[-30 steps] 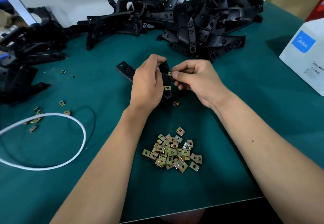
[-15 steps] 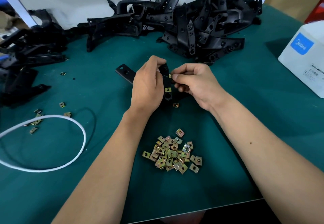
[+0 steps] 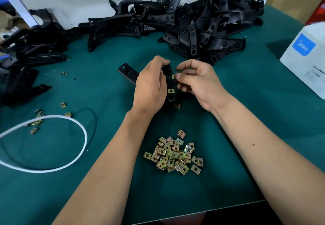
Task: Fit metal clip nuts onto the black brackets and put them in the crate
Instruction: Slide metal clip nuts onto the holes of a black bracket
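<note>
Clip nut [image 3: 173, 77] pinched in my right hand [image 3: 198, 82], at the black bracket's [image 3: 170, 91] edge.

My left hand [image 3: 151, 87] wraps the stiff, matte bracket, above the brassy heap of clip nuts [image 3: 174, 154] on the green surface [image 3: 263, 136]. Nuts look light, springy, sharp-edged; I'd judge pinching the flat faces is best. One nut [image 3: 171, 90] already sits fitted below.

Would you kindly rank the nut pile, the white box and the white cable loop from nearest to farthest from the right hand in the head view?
From the right hand:
1. Nut pile, just below it.
2. White box, far right.
3. White cable loop, far left.
</note>
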A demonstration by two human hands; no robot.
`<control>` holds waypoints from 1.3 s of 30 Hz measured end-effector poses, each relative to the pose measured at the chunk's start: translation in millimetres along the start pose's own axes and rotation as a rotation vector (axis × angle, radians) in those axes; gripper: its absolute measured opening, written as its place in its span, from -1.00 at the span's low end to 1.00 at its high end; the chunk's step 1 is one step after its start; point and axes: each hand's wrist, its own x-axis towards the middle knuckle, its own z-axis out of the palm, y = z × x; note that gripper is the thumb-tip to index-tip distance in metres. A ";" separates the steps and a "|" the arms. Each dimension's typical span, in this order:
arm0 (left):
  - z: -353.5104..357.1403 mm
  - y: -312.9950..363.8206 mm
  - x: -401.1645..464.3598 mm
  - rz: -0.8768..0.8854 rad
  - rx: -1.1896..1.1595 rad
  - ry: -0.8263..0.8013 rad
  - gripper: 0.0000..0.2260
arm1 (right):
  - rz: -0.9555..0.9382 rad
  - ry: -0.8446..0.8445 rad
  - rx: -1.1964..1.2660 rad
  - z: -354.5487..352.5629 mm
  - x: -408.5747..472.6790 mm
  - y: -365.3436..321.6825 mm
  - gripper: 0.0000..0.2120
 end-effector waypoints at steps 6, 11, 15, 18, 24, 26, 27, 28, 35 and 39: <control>-0.8 4.2 -0.4 0.002 0.015 -0.017 -0.75 | 0.011 -0.030 0.020 -0.6 -1.2 -0.7 -0.83; -0.4 10.6 -0.9 0.009 0.007 -0.048 -0.74 | -0.012 -0.049 -0.001 1.2 -2.4 -0.5 -0.82; 0.0 11.3 -1.3 -0.002 0.014 -0.033 -0.73 | 0.026 -0.022 0.032 3.4 -2.0 0.4 -0.82; -0.2 9.5 -1.2 -0.018 0.034 -0.015 -0.72 | 0.082 -0.003 0.009 6.2 -0.9 2.0 -0.94; -4.4 10.3 0.5 -0.030 0.070 0.005 -0.72 | 0.065 -0.014 -0.061 5.2 0.6 3.0 -0.91; -7.8 9.3 1.5 -0.032 0.083 -0.009 -0.72 | 0.020 0.039 -0.095 4.0 1.5 3.4 -0.91; -10.0 9.2 1.7 -0.019 0.093 -0.031 -0.71 | -0.011 0.072 -0.107 3.3 2.3 3.2 -0.91; -11.5 9.1 1.5 0.003 0.106 -0.061 -0.69 | -0.045 0.103 -0.117 2.1 3.4 3.6 -0.91; -7.0 8.8 -2.3 -0.001 0.125 -0.111 -0.67 | -0.144 0.150 -0.118 -3.2 6.7 4.9 -0.91; -6.0 8.1 -1.5 -0.055 0.079 -0.094 -0.71 | -0.107 0.133 -0.099 -6.4 8.3 4.1 -0.88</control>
